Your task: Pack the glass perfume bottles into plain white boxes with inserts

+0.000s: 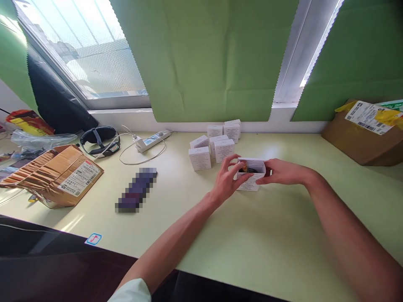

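Note:
A small white printed box (pixel 248 184) stands on the table with its top open. Inside it, something gold-orange and something dark show, both too small to name. My left hand (pixel 227 178) is closed on the box's left side, thumb across the front and fingers at the rim by the gold-orange thing. On the opposite side, my right hand (pixel 278 171) grips the box between thumb and fingers. Behind and to the left stand several similar white boxes (pixel 200 159), upright and with their tops closed.
A pixelated dark object (pixel 137 191) lies left of my arms. Farther left are an open cardboard carton (pixel 67 176), a dark headset (pixel 100 140) and a power strip (pixel 153 140) with a white cable. Another carton (pixel 362 134) sits at the far right. Green blinds (pixel 214 63) hang behind the table.

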The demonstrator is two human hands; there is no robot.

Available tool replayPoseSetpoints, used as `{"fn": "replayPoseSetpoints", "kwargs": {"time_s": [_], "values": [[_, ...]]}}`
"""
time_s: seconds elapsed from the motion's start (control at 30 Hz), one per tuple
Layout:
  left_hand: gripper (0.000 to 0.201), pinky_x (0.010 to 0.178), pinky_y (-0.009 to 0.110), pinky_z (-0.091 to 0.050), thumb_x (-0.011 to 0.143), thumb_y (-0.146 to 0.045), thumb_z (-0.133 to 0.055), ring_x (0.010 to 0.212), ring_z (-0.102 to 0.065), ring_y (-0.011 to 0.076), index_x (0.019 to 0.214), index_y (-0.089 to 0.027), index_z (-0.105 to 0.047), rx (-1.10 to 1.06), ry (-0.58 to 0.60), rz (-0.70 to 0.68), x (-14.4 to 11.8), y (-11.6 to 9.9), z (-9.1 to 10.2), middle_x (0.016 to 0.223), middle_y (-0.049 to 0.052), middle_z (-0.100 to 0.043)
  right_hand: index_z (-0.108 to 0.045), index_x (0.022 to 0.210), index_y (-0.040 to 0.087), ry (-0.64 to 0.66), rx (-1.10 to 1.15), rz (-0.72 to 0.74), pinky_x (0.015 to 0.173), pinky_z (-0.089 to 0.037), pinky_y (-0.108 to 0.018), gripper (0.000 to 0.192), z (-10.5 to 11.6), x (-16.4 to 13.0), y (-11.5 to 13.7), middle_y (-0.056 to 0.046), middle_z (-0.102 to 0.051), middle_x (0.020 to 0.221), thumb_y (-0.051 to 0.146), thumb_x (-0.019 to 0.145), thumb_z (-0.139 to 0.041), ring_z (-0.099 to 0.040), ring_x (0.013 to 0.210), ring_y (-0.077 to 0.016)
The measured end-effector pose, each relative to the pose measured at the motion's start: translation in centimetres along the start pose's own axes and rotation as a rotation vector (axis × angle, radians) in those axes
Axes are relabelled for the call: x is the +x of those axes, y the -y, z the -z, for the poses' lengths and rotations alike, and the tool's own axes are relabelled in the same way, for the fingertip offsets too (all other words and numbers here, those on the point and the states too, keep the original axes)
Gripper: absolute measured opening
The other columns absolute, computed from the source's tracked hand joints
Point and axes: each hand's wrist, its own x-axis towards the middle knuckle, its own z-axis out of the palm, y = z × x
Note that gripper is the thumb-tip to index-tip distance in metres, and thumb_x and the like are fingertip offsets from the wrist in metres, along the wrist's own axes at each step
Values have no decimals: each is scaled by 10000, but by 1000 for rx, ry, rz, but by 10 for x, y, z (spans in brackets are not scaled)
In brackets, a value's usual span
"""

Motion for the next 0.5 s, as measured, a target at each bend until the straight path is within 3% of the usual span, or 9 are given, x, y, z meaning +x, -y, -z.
{"fn": "replayPoseSetpoints", "kwargs": {"time_s": [0.2,0.4,0.5], "values": [[331,937,412,-531,826,-317,-669,1185,-499,233,1124,-218,-563,8,14,-60,1,1,0,1276,117,-429,-616,1001,248,-2,-33,-11,569,-371,-286,362,-3,-2,4,-12,-606,769,509,752,-596,-510,643,-177],[280,1003,440,-478,849,-353,-635,1279,-393,262,1095,-224,-595,98,139,-74,-2,-1,-3,1356,122,-324,-593,980,226,1,-24,-36,546,-371,-281,395,-5,1,6,-21,-594,746,554,758,-581,-510,625,-171],[276,1015,452,-457,860,-348,-622,1302,-360,268,1112,-239,-590,109,141,-70,-4,-1,-3,1368,117,-312,-610,954,229,10,-4,-48,576,-385,-287,459,-1,-2,5,-23,-604,756,623,718,-606,-536,662,-188]]}}
